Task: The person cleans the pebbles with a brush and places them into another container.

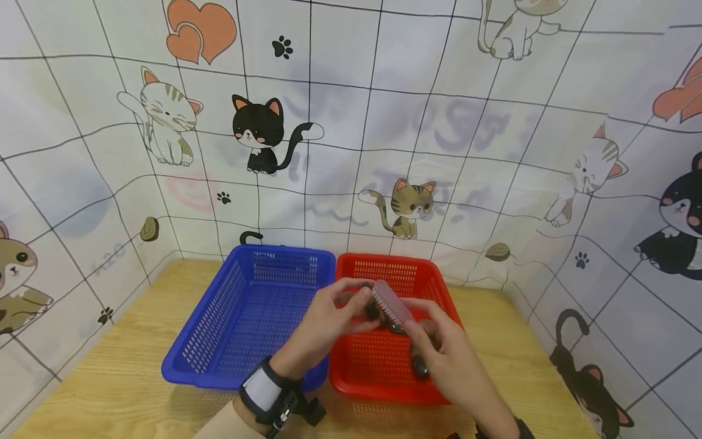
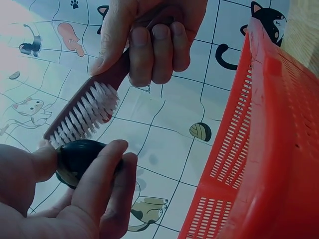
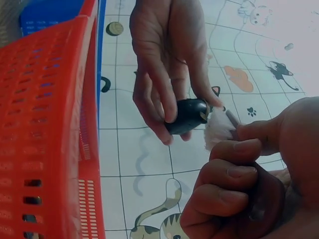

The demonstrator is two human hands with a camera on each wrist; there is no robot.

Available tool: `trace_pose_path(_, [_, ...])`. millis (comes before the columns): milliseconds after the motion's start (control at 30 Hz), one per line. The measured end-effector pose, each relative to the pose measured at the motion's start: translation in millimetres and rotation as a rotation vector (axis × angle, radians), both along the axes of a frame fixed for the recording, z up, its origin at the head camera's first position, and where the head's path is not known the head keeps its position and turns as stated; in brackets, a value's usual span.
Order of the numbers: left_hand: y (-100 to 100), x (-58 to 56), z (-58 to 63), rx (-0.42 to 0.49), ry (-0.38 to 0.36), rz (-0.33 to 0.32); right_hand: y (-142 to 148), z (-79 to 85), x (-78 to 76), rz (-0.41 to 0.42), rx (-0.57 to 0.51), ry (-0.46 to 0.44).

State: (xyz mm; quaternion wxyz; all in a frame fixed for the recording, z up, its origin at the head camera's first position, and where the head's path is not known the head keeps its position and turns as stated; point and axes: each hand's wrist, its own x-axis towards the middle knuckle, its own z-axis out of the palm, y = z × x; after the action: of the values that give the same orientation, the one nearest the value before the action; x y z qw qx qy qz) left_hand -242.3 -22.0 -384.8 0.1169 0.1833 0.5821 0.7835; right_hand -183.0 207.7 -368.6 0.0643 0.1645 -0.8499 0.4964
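Note:
My left hand (image 1: 334, 314) pinches a dark, glossy, oval object (image 2: 79, 159) between thumb and fingers; its exact kind I cannot tell. My right hand (image 1: 446, 347) grips a scrubbing brush (image 1: 392, 302) by its looped handle, fingers curled round it. White bristles (image 2: 84, 112) face the dark object, and in the left wrist view their tips come right at its upper end. Both hands are over the red basket (image 1: 384, 393). Inside it lie several more dark, shiny pieces (image 1: 420, 367), partly hidden by the hands.
A blue plastic basket (image 1: 263, 311) stands left of the red one, their rims side by side. Both rest on a light wooden table (image 1: 504, 341). Behind and at the sides hangs a white grid-patterned sheet (image 1: 340, 116) with printed cats.

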Motion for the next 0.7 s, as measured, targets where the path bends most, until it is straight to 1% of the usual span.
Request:
trace_pose_path(100, [0.8,-0.5,-0.6,0.005,-0.003,0.015,-1.8,-2.5,-1.0,-0.001,0.000,-0.003])
trace_pose_path(333, [1.3,-0.9,-1.0,0.027,0.020,0.016,-5.4,-8.7,-2.8,0.052,-0.067,-0.063])
trace_pose_path(433, [1.1,-0.6,-0.7,0.030,0.029,0.017,-6.5,-9.4,-2.8,0.068,-0.074,-0.067])
trace_pose_path(567, [1.4,0.6,0.2,0.018,0.028,0.023,-8.0,-7.9,-1.6,0.062,-0.086,-0.069])
trace_pose_path(700, [2.1,3.2,0.4,0.004,0.022,0.007,-9.2,-7.2,0.4,0.036,-0.116,-0.099])
